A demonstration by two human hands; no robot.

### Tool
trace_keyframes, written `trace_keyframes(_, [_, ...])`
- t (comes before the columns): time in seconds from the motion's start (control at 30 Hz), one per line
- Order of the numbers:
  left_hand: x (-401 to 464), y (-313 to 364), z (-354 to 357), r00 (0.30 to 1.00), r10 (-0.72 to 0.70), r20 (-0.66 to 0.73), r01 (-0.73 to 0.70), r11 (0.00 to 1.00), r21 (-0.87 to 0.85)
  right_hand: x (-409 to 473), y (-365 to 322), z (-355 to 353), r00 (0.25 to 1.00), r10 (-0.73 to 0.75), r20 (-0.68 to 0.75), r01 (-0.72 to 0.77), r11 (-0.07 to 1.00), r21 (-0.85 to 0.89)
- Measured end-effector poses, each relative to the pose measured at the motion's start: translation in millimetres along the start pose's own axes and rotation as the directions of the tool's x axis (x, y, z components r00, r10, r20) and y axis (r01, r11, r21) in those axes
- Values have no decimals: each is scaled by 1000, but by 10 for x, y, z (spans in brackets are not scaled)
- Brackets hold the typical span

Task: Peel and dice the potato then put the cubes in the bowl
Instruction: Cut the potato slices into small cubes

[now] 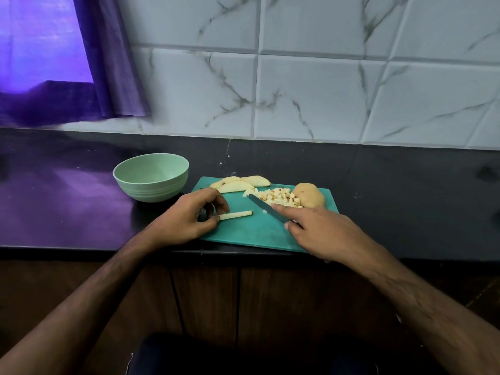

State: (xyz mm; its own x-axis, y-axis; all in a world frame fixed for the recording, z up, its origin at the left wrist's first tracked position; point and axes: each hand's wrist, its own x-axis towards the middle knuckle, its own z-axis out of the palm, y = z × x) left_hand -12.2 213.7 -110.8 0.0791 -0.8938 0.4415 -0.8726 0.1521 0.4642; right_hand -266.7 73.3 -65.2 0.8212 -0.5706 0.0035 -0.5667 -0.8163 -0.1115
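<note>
On the teal cutting board (251, 234) lies a pale potato stick (236, 214), and my left hand (186, 216) pinches its left end. My right hand (319, 231) grips a knife (263, 207), index finger along the blade's back, the tip pointing up-left toward a pile of potato cubes (281, 199). Several potato slices (238, 184) lie at the board's far left corner. A potato chunk with skin (309, 195) sits at the far right of the board. The light green bowl (151, 177) stands left of the board, nothing visible inside.
The board lies on a dark countertop (405, 201) near its front edge. A marble-tiled wall (297, 90) rises behind. A purple curtain (113, 63) hangs at the far left. Cabinet doors (216, 299) are below the counter.
</note>
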Motion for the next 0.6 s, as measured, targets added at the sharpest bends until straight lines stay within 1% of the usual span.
trace_keyframes(0.07, [25,-11,17,1000,6,-4,-6,999,32,-16,31,-44,1000,7,19,-8,999,54])
trace_keyframes(0.17, [82,-32,17,1000,11,-2,-11,997,75,-46,46,-102,1000,19,7,-19,987,160])
trace_keyframes(0.27, [158,-59,0,999,18,33,-22,991,131,-84,33,-107,1000,3,11,-6,965,261])
trace_keyframes(0.37, [196,-73,14,998,33,57,-43,982,182,-122,-7,-101,1000,-17,17,13,980,198])
trace_keyframes(0.5, [187,-82,37,999,42,24,-46,977,208,-141,-41,-110,999,-37,30,33,991,132])
trace_keyframes(0.6, [174,-80,33,999,43,27,-48,976,212,-130,-65,-88,999,-42,31,40,996,75])
